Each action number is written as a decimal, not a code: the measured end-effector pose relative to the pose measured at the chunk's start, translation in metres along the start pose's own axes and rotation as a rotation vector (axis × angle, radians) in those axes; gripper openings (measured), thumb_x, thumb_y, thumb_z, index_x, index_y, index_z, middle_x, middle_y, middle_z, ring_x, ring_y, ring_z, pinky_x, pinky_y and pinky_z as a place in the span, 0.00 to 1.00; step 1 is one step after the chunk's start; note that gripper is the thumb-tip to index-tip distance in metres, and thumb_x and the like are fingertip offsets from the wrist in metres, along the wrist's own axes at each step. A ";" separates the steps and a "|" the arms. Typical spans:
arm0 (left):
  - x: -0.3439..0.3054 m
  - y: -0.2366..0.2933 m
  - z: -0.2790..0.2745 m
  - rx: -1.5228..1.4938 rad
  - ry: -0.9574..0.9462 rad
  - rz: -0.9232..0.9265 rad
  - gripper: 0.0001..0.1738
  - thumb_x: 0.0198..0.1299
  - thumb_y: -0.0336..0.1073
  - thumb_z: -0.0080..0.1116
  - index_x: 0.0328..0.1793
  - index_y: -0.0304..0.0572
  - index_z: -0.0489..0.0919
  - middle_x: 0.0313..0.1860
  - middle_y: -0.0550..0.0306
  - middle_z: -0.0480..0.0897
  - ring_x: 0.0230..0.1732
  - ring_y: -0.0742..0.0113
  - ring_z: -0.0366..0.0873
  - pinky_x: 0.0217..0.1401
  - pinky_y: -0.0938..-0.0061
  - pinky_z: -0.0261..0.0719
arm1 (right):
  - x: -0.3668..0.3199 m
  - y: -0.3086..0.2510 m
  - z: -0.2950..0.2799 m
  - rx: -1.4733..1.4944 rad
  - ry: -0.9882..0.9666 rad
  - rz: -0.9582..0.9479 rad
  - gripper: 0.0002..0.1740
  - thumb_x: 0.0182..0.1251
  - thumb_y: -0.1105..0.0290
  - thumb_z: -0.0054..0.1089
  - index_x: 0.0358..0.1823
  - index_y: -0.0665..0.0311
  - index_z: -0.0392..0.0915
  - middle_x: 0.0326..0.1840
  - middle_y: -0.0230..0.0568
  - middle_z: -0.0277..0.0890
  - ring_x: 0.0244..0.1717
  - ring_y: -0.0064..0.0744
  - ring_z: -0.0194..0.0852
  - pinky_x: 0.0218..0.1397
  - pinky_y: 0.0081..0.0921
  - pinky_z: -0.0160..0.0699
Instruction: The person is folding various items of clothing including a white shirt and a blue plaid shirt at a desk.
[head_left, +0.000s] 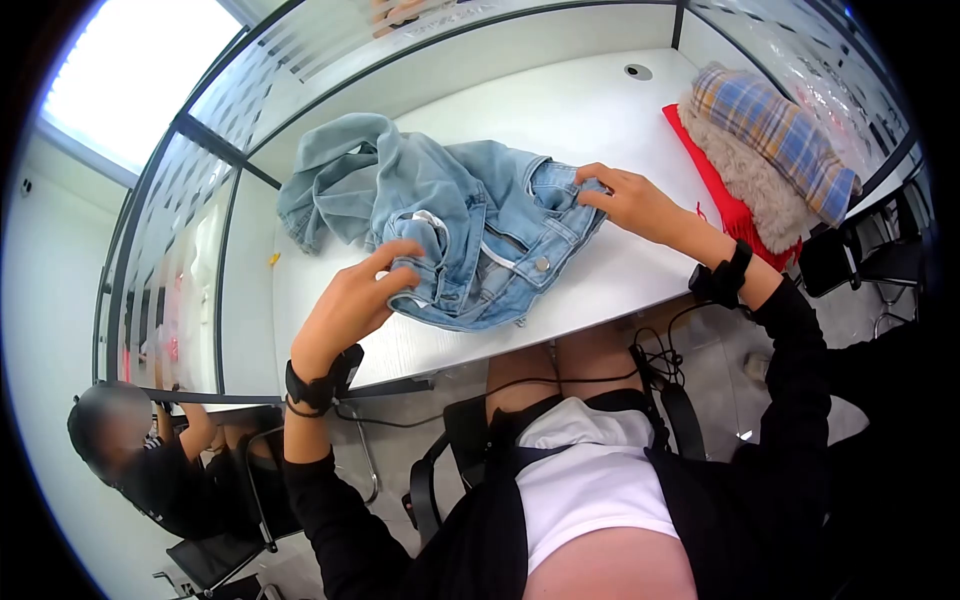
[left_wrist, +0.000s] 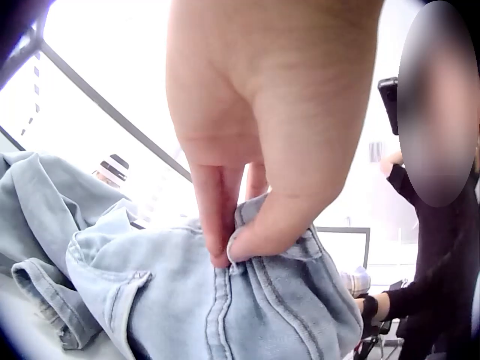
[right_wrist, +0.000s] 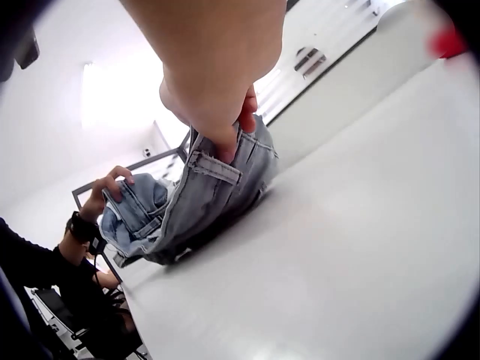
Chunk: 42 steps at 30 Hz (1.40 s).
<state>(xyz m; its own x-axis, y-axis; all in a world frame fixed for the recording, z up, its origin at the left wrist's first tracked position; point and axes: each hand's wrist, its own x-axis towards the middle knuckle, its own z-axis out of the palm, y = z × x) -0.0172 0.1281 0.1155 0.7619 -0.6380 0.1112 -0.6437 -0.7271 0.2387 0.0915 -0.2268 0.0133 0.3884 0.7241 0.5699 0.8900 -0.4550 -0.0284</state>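
Pinching a fold at the left edge of crumpled light-blue denim jeans (head_left: 470,225): left hand (head_left: 350,300). White desk (head_left: 600,110) beneath jeans. Right hand (head_left: 628,203) grips waistband at jeans' right end. Plaid fleece-lined blanket (head_left: 770,140) right of jeans, apart.

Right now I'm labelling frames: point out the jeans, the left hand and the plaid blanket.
jeans (head_left: 460,215): head view, middle of denim.
left hand (head_left: 345,305): head view, back of hand.
plaid blanket (head_left: 775,135): head view, checked top.

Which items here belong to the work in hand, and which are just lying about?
In hand: light-blue denim garment, pinched by left hand and right hand.
Lying about: plaid fleece-lined garment; red cloth beneath it.
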 end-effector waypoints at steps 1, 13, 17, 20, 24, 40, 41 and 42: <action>0.001 0.001 -0.003 -0.042 0.045 0.033 0.20 0.32 0.13 0.53 0.34 0.40 0.71 0.53 0.56 0.73 0.46 0.54 0.76 0.43 0.70 0.75 | 0.007 -0.001 -0.008 -0.005 0.019 -0.027 0.15 0.45 0.84 0.55 0.35 0.60 0.72 0.50 0.36 0.68 0.36 0.34 0.74 0.36 0.26 0.76; -0.007 -0.003 -0.042 -0.298 -0.019 -0.007 0.17 0.40 0.28 0.68 0.33 0.39 0.69 0.54 0.53 0.67 0.37 0.62 0.71 0.41 0.73 0.71 | 0.044 -0.023 -0.054 0.035 0.016 -0.132 0.12 0.41 0.83 0.56 0.28 0.59 0.70 0.39 0.30 0.70 0.26 0.29 0.66 0.31 0.25 0.67; -0.024 -0.012 -0.006 -0.204 -0.049 -0.197 0.19 0.39 0.27 0.69 0.35 0.38 0.70 0.49 0.54 0.66 0.37 0.62 0.70 0.43 0.71 0.71 | 0.027 -0.017 -0.046 0.037 -0.096 -0.051 0.14 0.39 0.83 0.58 0.28 0.59 0.69 0.40 0.31 0.68 0.24 0.31 0.64 0.30 0.26 0.65; -0.035 -0.006 0.002 -0.174 -0.043 -0.232 0.23 0.38 0.23 0.66 0.43 0.41 0.73 0.51 0.54 0.65 0.39 0.59 0.72 0.45 0.68 0.73 | 0.017 -0.018 -0.042 -0.006 -0.180 -0.016 0.17 0.37 0.82 0.60 0.30 0.59 0.68 0.41 0.31 0.67 0.25 0.31 0.64 0.31 0.27 0.66; -0.048 -0.006 0.012 -0.050 0.050 -0.291 0.24 0.37 0.18 0.59 0.45 0.43 0.75 0.53 0.55 0.70 0.45 0.55 0.75 0.45 0.65 0.76 | 0.007 -0.017 -0.033 -0.063 -0.209 -0.008 0.19 0.36 0.83 0.60 0.33 0.59 0.69 0.41 0.31 0.67 0.25 0.31 0.64 0.32 0.26 0.67; -0.062 -0.004 0.039 -1.027 0.598 -0.548 0.13 0.46 0.18 0.48 0.38 0.41 0.73 0.49 0.56 0.72 0.54 0.63 0.68 0.58 0.71 0.63 | -0.009 -0.016 -0.017 -0.130 -0.116 -0.062 0.14 0.43 0.79 0.58 0.35 0.56 0.73 0.40 0.31 0.68 0.29 0.27 0.68 0.36 0.24 0.68; -0.061 -0.004 0.038 -0.874 0.536 -0.561 0.13 0.45 0.18 0.50 0.37 0.41 0.73 0.48 0.57 0.71 0.53 0.62 0.69 0.58 0.69 0.63 | -0.010 -0.016 -0.016 -0.137 -0.101 -0.072 0.14 0.43 0.78 0.58 0.35 0.56 0.73 0.40 0.31 0.69 0.29 0.27 0.69 0.37 0.24 0.68; -0.062 -0.001 0.037 -0.490 0.474 -0.499 0.14 0.42 0.18 0.52 0.36 0.42 0.73 0.48 0.56 0.71 0.52 0.60 0.69 0.57 0.67 0.63 | -0.010 -0.017 -0.015 -0.144 -0.102 -0.079 0.14 0.42 0.78 0.59 0.34 0.57 0.73 0.40 0.31 0.68 0.29 0.27 0.69 0.36 0.24 0.68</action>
<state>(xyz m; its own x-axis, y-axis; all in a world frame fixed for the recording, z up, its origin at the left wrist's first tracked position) -0.0665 0.1588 0.0730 0.9684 -0.0179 0.2487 -0.2034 -0.6336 0.7465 0.0691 -0.2343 0.0203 0.3478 0.8058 0.4793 0.8782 -0.4590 0.1345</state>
